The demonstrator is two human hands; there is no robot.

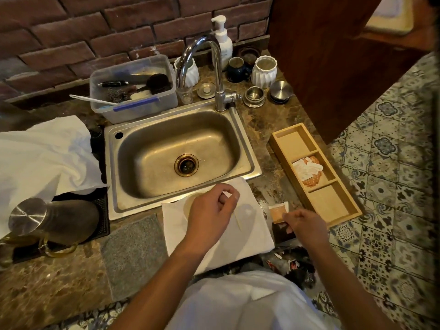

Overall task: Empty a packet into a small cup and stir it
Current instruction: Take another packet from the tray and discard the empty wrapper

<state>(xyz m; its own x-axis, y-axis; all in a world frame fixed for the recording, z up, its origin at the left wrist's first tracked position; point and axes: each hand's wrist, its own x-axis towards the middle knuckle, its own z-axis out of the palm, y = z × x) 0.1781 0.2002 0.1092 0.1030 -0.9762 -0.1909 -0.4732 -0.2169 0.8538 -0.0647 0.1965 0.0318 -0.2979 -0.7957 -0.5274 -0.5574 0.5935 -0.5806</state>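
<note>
My left hand (212, 208) hovers over a white folded cloth (250, 239) in front of the sink, its fingertips pinching a small white scrap (227, 194). Under that hand shows part of the pale rim of a small cup (190, 200); the rest of the cup is hidden. My right hand (307, 225) pinches the lower corner of an orange-and-white packet (277, 211), which lies at the cloth's right edge on the counter. A pale spoon-like shape (242, 216) rests on the cloth between my hands.
A wooden three-part tray (285, 139) at right holds more packets (308, 170) in its middle compartment. The steel sink (247, 148) and tap (217, 67) lie behind. A glass jug with a steel lid (47, 222) and a white towel (40, 158) are at left.
</note>
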